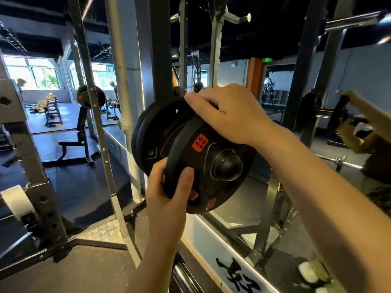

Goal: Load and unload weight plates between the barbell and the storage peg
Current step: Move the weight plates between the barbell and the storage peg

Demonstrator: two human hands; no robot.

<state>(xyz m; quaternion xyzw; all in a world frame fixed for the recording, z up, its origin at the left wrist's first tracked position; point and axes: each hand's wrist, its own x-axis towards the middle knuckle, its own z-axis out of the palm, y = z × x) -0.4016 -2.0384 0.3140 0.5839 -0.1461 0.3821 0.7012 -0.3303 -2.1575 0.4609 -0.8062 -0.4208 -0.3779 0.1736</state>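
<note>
Two hands hold a small black plate (203,159). It has a red sticker (200,143) on its face. The left hand (169,187) grips the bottom edge, thumb on the front and fingers curled behind. The right hand (228,115) grips the top edge, fingers curled over the rim. So the plate stands upright between the two hands.

The plate sits on a peg (227,165). The round end of the peg pokes out through the hole in the middle. A bigger plate (152,134) sits just behind, touching or nearly touching.

The peg points toward the person. I think the plate must slide straight along the peg. Both hands are equally near.
</note>
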